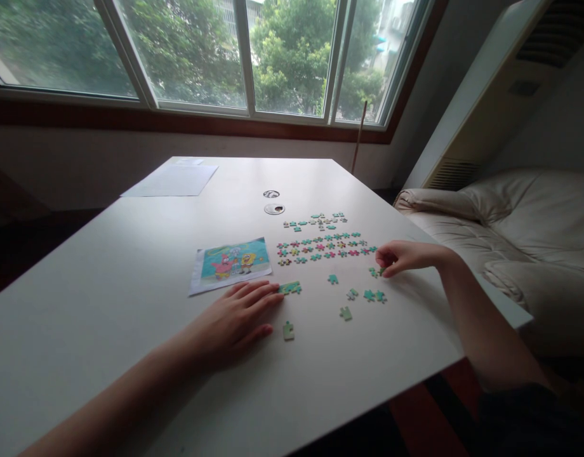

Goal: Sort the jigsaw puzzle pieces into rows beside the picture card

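Observation:
My left hand (247,311) lies flat with its fingers stretched out, the fingertips at the edge of a small joined strip of green puzzle pieces (292,288). At the right end of the puzzle rows my right hand (400,255) pinches a green puzzle piece (382,271), mostly covered by the fingers. Several sorted puzzle pieces (320,247) lie in rows ahead of the hands. Loose ones lie nearer, among them a pale green corner-like piece (289,331) and a teal piece (332,279). A printed cartoon picture (235,261) rests beyond my left hand.
The white table (130,285) stands below a window. Farther back on it are two round discs, a nearer one (274,209) and a farther one (272,194), and a paper sheet (172,180) at far left. A cream sofa (525,222) adjoins the right side.

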`<state>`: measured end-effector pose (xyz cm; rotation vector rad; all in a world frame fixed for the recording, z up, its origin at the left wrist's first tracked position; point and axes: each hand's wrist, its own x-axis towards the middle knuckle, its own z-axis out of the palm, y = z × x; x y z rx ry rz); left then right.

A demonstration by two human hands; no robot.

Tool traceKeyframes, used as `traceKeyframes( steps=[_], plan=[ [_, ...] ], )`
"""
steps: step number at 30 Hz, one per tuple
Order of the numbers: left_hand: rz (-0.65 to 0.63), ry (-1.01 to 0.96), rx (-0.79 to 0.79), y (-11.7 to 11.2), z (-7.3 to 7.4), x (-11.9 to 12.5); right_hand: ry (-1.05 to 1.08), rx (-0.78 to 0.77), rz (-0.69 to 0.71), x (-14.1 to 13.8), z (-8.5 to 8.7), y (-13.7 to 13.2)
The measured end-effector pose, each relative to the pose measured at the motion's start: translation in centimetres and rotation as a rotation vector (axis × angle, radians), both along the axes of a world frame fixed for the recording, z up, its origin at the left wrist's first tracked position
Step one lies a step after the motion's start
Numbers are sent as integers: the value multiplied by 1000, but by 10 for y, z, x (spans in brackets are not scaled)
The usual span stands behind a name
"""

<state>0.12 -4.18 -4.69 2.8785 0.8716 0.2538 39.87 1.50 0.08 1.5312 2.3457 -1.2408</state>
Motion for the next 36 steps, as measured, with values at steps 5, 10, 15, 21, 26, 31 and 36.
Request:
traceKeyframes(
  steps=[5,10,15,21,26,31,36],
  plan=[
    [-9,-5,-24,-1,4,1,284,84,-69,-33,0,-2],
    [-9,-13,-24,-1,4,1,432,170,14,-91,-19,-9],
    [1,5,-31,-1,5,2,407,324,-22,-130,-34,-17],
    [3,-25,-36,-2,6,2,357,407,-16,-142,-40,-18],
    [-3,-38,-15,-1,3,1,315,526,11,-145,-43,-19],
    [2,8,-5,-1,3,1,285,653,59,-147,-42,-21],
    [-6,2,4,-2,4,2,246,736,83,-147,-44,-21]
  ],
)
